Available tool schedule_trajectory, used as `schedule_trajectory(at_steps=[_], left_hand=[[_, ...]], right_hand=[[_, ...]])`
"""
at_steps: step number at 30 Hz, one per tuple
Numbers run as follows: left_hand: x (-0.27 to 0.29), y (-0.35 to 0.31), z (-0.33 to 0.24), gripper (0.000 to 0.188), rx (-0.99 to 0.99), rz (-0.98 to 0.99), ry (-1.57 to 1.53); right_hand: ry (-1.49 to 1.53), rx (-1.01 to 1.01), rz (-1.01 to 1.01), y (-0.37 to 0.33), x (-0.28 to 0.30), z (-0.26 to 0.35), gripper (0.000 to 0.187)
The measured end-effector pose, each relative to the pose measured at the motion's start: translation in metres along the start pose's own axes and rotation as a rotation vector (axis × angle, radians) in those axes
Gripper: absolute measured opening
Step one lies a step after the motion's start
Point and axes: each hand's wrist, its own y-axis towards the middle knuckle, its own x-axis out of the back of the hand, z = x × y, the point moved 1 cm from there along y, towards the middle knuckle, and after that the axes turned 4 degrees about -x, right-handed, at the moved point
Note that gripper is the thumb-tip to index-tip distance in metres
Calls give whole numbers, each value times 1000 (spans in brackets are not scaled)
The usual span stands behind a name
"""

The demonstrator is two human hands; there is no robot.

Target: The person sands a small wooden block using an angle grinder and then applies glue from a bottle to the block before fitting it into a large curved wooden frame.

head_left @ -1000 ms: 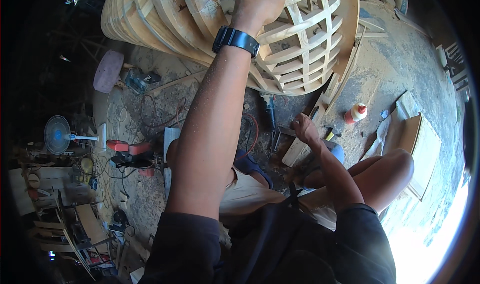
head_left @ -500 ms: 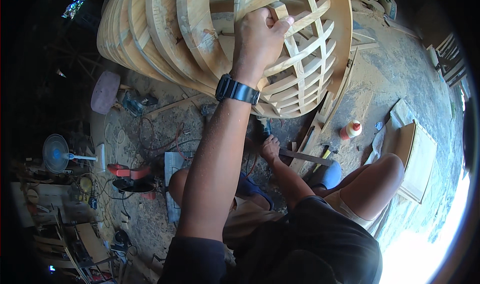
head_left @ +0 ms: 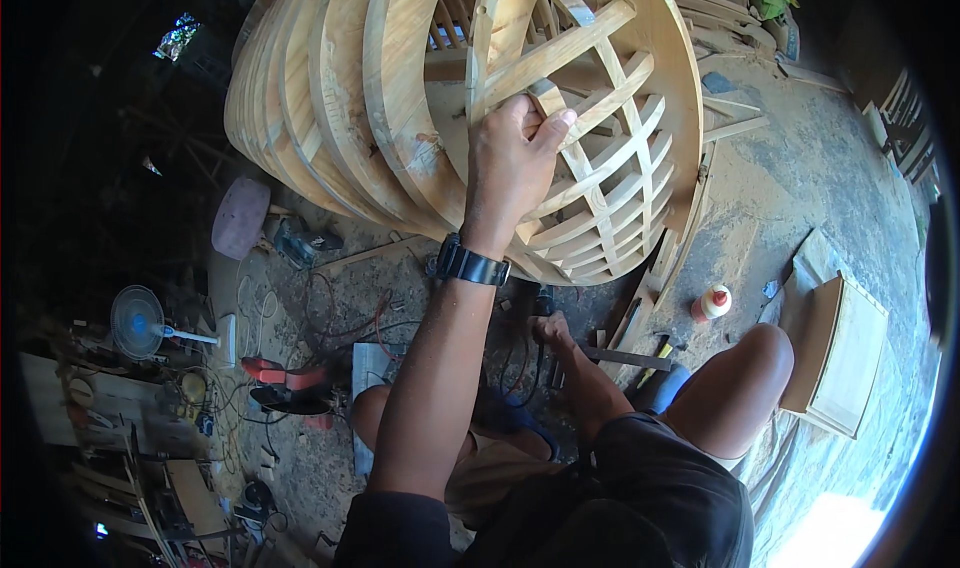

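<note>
Curved wooden frame [head_left: 402,118] lies beyond and around left hand [head_left: 512,168], closed on the end of a slat [head_left: 547,98]. Judged well advanced: crossing slats [head_left: 602,174] right of this hand stand in place. Whether the gripped slat is fixed, and what remains, unclear. Right hand [head_left: 549,330], nearer the body, meets a dark tool [head_left: 543,299]; shadowed, grip cannot be told.

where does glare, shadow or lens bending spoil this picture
In the head view, glare whites out a patch at lower right, below the pale box; deep shadow swallows detail left of the fan; the fisheye bends straight edges toward its black rim; the left hand is well lit, the right hand dimmer and harder to read.
</note>
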Motion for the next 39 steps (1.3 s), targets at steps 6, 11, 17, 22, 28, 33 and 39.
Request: schedule_trajectory(at_steps=[6, 11, 17, 22, 28, 33, 39], left_hand=[[5, 0, 14, 24, -69, -36, 5], [22, -22, 15, 29, -186, -34, -125], [92, -103, -17, 42, -73, 91, -465], [162, -169, -3, 56, -81, -113, -416], [158, -217, 77, 45, -33, -176, -761], [142, -235, 88, 41, 156, -59, -657], [103, -234, 89, 38, 132, 1, -559]], right_hand=[[265, 244, 398, -82, 52, -23, 45], [389, 352, 511, -181, 89, -62, 54], [491, 521, 336, -268, 142, -56, 64], [608, 226, 379, -323, 186, -2, 82], [1290, 514, 574, -288, 229, 48, 84], [933, 614, 442, -300, 262, 77, 77], [1194, 479, 414, -287, 223, 62, 60]])
